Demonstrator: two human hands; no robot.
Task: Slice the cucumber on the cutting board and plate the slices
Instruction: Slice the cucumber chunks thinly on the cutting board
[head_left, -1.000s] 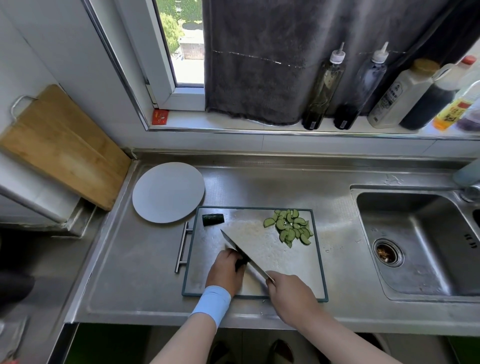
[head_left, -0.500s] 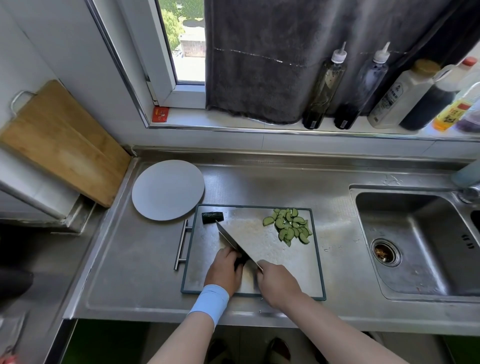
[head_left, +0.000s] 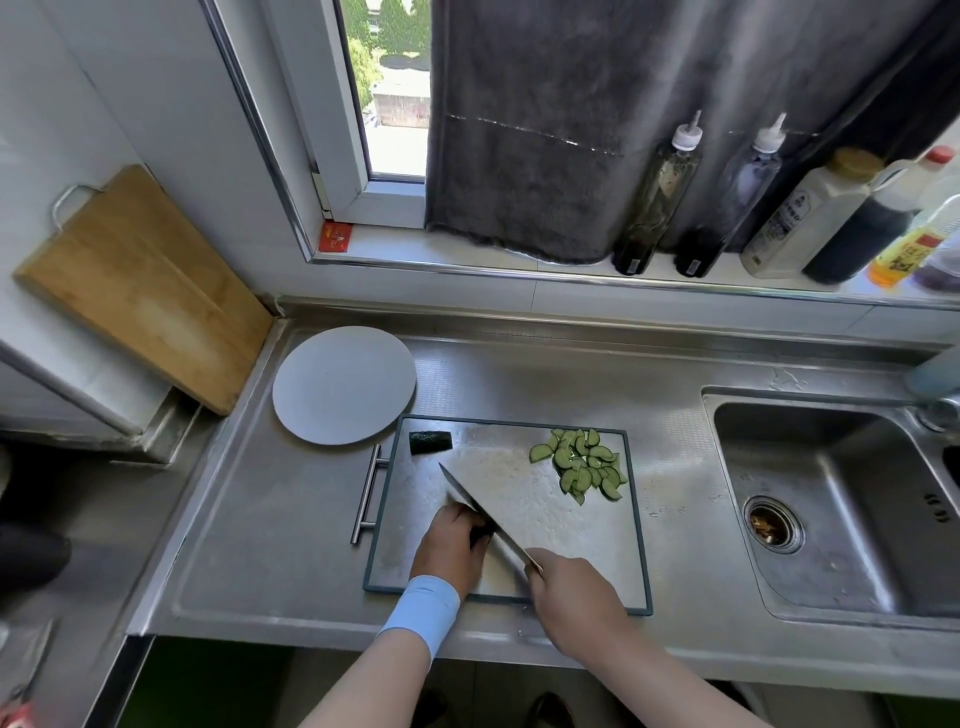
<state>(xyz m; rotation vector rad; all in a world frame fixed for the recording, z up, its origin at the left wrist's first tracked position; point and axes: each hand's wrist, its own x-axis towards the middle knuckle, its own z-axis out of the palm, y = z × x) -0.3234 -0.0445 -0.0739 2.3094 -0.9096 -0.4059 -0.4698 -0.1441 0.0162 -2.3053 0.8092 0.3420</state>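
Note:
A steel cutting board (head_left: 582, 551) with a dark rim lies on the counter. My left hand (head_left: 449, 545) presses down on a dark cucumber piece (head_left: 480, 535), mostly hidden under my fingers. My right hand (head_left: 569, 590) grips the handle of a wide knife (head_left: 483, 512), whose blade rests against the piece and points toward the board's far left. A short cucumber end (head_left: 430, 442) lies at the far left corner. Several half-moon slices (head_left: 582, 465) are heaped at the far right. The grey round plate (head_left: 344, 385) sits bare beyond the board's left corner.
A sink (head_left: 841, 499) with a drain lies to the right. Several bottles (head_left: 660, 197) line the windowsill under a dark curtain. A wooden board (head_left: 140, 286) leans on the left wall. The cutting board's bar handle (head_left: 366, 493) sticks out left.
My right hand and the knife have shifted slightly left and nearer, with the blade still against the piece under my left hand. The slices and the cucumber end have not moved.

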